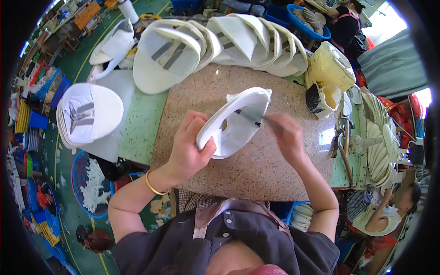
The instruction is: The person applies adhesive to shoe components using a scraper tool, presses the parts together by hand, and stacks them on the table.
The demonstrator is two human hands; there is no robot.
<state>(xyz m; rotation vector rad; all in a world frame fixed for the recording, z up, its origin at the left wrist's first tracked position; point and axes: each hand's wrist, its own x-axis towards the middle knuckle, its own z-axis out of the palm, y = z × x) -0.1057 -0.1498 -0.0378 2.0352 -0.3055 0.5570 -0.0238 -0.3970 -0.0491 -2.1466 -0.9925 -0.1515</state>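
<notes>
My left hand [192, 140] grips the near left rim of a white, padded, curved shell piece [229, 133], fingers wrapped round its edge. The piece is tilted up above the speckled work board [256, 178], its hollow inside facing right. A dark strip [247, 117] lies across that inside, along with a small round opening. At the right rim of the piece, my right hand [288, 135] is closed on a slim dark tool [271, 120]. Motion smears this hand and the tool, so the tool's kind cannot be made out.
Similar white pieces [167, 57] with grey straps line the table's far edge; another stack [91, 114] stands at left. To the right are a yellowed container [332, 66], an open can [329, 98] and hand tools [343, 156]. A co-worker [380, 215] sits at far right.
</notes>
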